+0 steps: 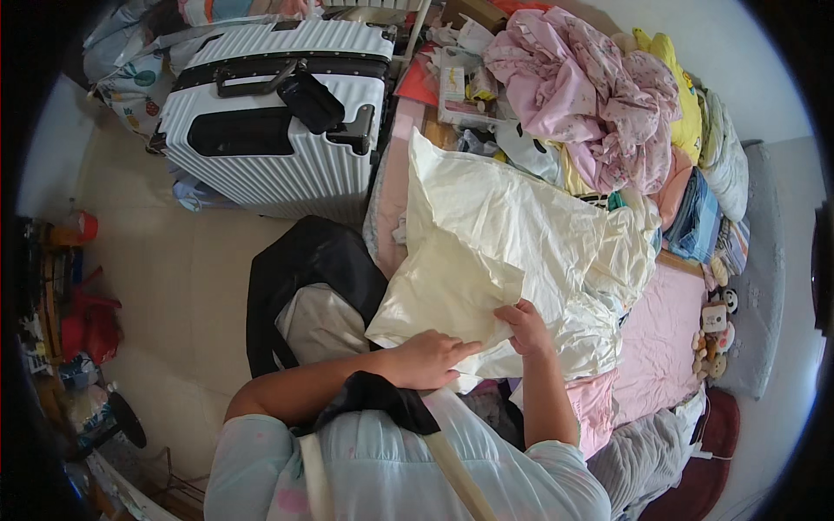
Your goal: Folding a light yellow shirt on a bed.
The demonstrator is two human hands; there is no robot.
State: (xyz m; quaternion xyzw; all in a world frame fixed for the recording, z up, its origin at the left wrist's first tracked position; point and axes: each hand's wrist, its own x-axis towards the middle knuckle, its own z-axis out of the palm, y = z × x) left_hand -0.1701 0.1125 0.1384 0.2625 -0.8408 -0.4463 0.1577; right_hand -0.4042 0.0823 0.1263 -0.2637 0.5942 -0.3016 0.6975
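A large cream-coloured cloth (479,215) lies before me, partly spread and partly folded over itself. My right hand (526,327) pinches a folded corner of it between thumb and fingers. To the left, my left hand (430,358) rests against the near edge of this cloth with its index finger stretched towards my right hand. Whether its other fingers grip any fabric is hidden. Creases bunch up along the cloth's right side. A black bag-like item (313,260) with greyish fabric (326,322) in its opening stands left of the cloth.
A white ribbed suitcase (273,137) stands on the floor at upper left. On the bed's pink sheet (658,325) are a crumpled pink floral bedding pile (586,98), folded blue textiles (694,218) and several small plush toys (713,338). A red plastic stool (91,325) is at far left.
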